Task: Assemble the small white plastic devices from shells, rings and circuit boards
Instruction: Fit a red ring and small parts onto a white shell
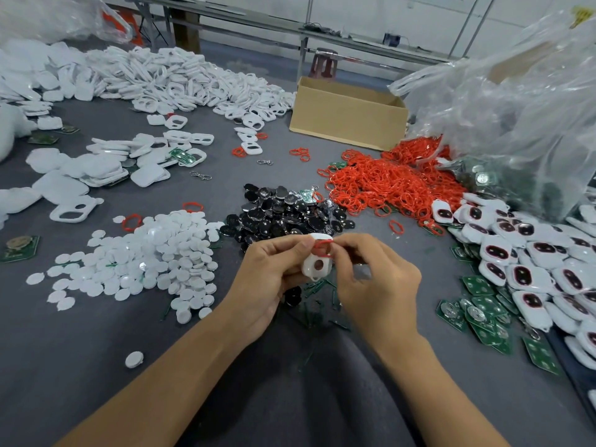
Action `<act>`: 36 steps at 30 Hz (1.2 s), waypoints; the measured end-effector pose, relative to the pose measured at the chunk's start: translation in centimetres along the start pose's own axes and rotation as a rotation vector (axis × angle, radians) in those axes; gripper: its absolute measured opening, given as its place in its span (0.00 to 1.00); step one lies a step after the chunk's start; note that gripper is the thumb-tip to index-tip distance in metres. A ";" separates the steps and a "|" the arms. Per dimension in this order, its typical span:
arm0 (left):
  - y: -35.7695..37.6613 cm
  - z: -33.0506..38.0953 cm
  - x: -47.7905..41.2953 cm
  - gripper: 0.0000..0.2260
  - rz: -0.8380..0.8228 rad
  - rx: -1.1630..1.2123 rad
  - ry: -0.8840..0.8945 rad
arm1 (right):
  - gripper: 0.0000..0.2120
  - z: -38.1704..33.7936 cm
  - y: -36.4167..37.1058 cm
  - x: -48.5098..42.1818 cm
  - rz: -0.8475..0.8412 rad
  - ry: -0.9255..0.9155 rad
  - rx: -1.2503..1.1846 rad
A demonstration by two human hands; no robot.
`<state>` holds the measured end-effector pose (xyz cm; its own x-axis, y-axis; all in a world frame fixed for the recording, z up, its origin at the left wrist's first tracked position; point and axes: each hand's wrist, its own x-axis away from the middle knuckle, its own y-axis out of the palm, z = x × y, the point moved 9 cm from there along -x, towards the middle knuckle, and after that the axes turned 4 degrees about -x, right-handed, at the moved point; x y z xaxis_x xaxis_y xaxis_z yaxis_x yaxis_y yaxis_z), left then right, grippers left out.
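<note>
Your left hand [271, 272] grips the white shell [313, 268], fingers curled round its edge; your right hand [374, 279] pinches a red ring [323, 247] against its upper end, both just nearer than the heap of black discs [283, 214]. Hold the shell steady and seat the ring round bit by bit, untwisted. It is a rounded white shell with one round hole. Right of that heap lie loose red rings [387, 185].

You will find nothing readable here: the wall sheet [451, 0] far behind the cardboard box [348, 114] is blurred, and print on the circuit boards [480, 314] right of it is too small.
</note>
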<state>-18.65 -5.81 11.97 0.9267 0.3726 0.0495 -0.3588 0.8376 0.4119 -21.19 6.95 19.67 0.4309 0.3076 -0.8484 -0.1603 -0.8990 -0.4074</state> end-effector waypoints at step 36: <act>-0.7 -1.0 -0.4 0.13 -0.041 -0.008 -0.052 | 0.04 0.7 1.3 0.1 -0.064 0.016 -0.115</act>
<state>-18.86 -6.11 10.81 0.9452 0.3164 0.0800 -0.3208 0.8553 0.4070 -21.95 5.98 18.83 0.4511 0.3616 -0.8159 -0.0299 -0.9076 -0.4188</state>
